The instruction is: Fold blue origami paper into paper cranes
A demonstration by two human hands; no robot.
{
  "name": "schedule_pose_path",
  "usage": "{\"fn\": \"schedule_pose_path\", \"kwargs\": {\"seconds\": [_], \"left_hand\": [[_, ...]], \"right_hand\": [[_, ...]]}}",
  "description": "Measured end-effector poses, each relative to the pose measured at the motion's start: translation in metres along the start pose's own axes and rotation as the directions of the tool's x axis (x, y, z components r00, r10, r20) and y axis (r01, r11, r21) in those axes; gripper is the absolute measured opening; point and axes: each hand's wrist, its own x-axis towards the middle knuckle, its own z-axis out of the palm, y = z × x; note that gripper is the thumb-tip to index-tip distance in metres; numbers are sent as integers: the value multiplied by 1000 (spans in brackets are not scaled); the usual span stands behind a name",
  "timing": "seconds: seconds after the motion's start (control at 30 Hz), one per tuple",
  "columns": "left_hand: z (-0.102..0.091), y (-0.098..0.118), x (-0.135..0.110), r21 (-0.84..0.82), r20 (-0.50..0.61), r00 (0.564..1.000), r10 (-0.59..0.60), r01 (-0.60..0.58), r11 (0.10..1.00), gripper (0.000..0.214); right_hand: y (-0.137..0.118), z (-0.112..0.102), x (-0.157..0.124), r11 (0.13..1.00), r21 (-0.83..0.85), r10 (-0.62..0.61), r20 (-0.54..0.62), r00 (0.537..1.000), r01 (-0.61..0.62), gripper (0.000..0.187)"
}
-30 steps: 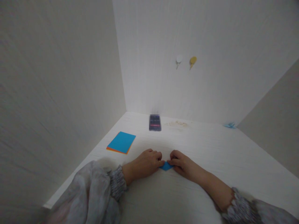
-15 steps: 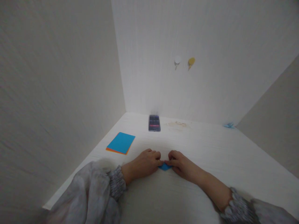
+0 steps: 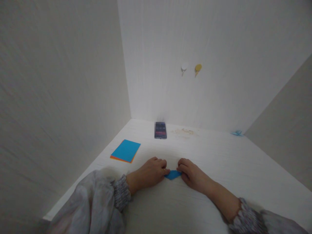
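A small folded piece of blue paper [image 3: 173, 175] lies on the white table [image 3: 156, 208], its lower edge coming to a point towards me. My left hand [image 3: 155, 171] pinches its left corner, fingers curled. At the right corner, my right hand [image 3: 191, 172] has its fingers closed on the paper too. The middle of the paper shows between the two hands; both its ends are hidden under fingertips.
To the left lies a stack of square coloured paper [image 3: 126, 150], blue on top with orange beneath. A blurred dark phone-like object [image 3: 160, 130] is by the back wall. A blue folded paper shape [image 3: 237, 133] sits at the back right. Two hooks [image 3: 198, 68] are on the wall.
My fingertips have moved apart, the right hand sliding slightly to the right, so more of the blue paper's upper edge shows. The view has tilted up a little.
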Motion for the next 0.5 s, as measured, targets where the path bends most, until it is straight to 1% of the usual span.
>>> {"fn": "schedule_pose_path", "kwargs": {"seconds": [0.07, 0.13, 0.2, 0.4, 0.5], "left_hand": [[0, 0, 0, -1, 0, 1000, 0, 0, 1000, 19], [-1, 0, 1, -3, 4, 1000, 2, -2, 1000, 18], [-1, 0, 1, -3, 10, 1000, 3, -3, 1000, 17], [-4, 1, 0, -17, 11, 1000, -17, 17, 1000, 22], [-5, 2, 0, -23, 12, 999, -30, 31, 999, 19]], "right_hand": [[-2, 0, -1, 999, -34, -25, 13, 1000, 25, 38], [-3, 0, -1, 994, -89, -59, 49, 997, 64, 44], [-5, 0, 0, 989, -127, -69, 74, 995, 78, 43], [-7, 1, 5, 988, -148, -24, 73, 997, 35, 31], [-6, 0, 5, 988, -156, -9, 80, 997, 22, 31]]}}
